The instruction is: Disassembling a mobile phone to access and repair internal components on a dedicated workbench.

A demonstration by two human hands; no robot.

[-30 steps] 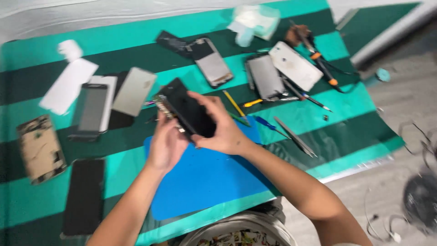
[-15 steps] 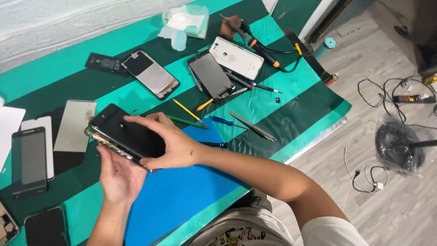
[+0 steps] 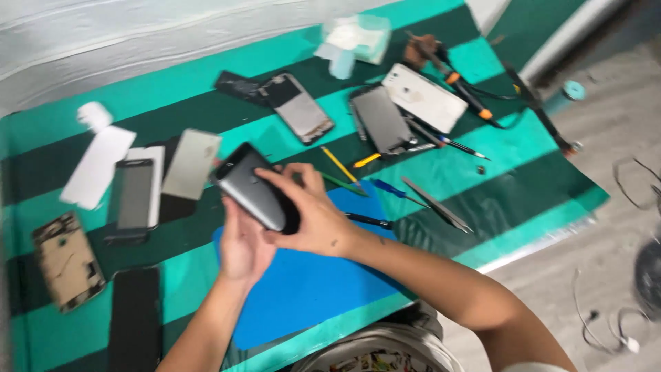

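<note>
A phone [image 3: 253,187], a slim grey slab with rounded corners and a smooth, dull sheen, is held tilted above a blue mat [image 3: 303,289] on a cloth [image 3: 496,179] striped in teal and dark green. The person's left hand [image 3: 242,249] cups it from below, palm up, fingers wrapped round the lower edge. The right hand [image 3: 313,217] closes over its near end from above, thumb and fingers pinching the casing.

The mat is a flat, matte sheet, its far edge just under the hands. Just beyond it lie thin tools: a yellow stick [image 3: 339,164], a blue-handled pick [image 3: 389,189], a black pen-shaped tool [image 3: 368,220] and a flat metal spudger [image 3: 437,204].

Farther back, a dark handset [image 3: 380,118] lies touching a white one [image 3: 425,98], with an opened phone [image 3: 301,109] to their left. On the left side of the cloth lie a black phone [image 3: 135,195] on a white sheet, a pale rectangular panel [image 3: 191,164], a stripped frame [image 3: 67,260] with bare, brownish innards, and a glossy black screen [image 3: 136,315]. The picture is motion-blurred, so finer detail cannot be made out.
</note>
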